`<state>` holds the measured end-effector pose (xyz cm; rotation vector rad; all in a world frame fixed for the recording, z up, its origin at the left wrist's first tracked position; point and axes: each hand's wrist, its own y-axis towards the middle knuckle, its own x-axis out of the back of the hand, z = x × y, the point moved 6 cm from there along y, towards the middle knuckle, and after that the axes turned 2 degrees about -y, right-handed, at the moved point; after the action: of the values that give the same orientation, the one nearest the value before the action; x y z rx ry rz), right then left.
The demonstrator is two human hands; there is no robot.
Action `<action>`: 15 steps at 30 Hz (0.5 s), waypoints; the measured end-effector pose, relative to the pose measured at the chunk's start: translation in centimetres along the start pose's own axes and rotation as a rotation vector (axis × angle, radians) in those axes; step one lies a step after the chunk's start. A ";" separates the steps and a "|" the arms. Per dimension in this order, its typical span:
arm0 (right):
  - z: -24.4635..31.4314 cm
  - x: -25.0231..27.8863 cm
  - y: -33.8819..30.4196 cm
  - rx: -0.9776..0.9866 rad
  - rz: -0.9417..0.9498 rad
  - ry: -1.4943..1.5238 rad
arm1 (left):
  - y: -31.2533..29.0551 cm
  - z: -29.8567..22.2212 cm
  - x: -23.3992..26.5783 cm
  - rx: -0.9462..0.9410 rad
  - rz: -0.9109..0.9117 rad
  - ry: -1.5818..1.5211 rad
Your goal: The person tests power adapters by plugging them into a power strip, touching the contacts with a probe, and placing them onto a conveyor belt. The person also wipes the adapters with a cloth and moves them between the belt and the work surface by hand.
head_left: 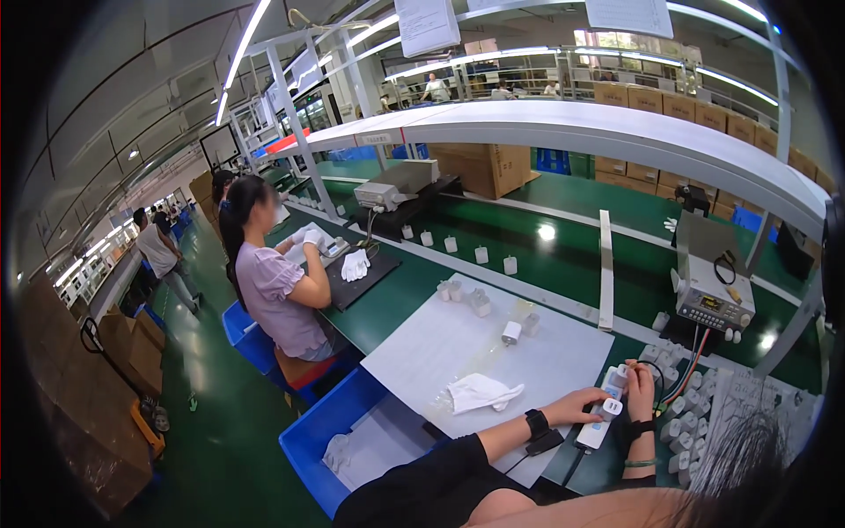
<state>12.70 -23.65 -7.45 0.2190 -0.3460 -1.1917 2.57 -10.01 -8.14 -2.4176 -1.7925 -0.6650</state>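
A white power strip [591,435] lies slanted on the green bench at the lower right, its dark cord running from the near end. A white cube-shaped charger [612,407] sits on the strip, its ported face up. My left hand [574,407] reaches in from the left, with its fingertips closed on that charger. At the strip's far end is another white charger [621,373]. My right hand [641,387] curls around it from the right, partly hiding it. Dark bands circle both wrists.
A white sheet [414,348] carries a white glove [482,393] and several chargers. More chargers [682,431] crowd the right side, below a bench meter [715,290] with cables. A blue bin [308,440] stands at lower left. A gloved co-worker [273,273] sits further left.
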 end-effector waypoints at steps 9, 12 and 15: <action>0.7 0.3 -0.3 -0.022 -0.026 -0.068 | -0.4 -0.4 0.1 -0.096 -0.037 0.005; 4.1 1.0 -0.6 0.041 -0.078 -0.304 | 1.0 1.1 -1.5 -0.136 0.006 -0.149; 4.1 -1.6 0.5 -0.057 0.071 -0.336 | -0.9 2.7 -0.3 0.029 -0.011 -0.225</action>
<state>11.10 -21.95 -3.65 -0.0450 -0.6078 -1.1666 2.50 -9.22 -10.87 -2.5535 -1.8796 -0.3767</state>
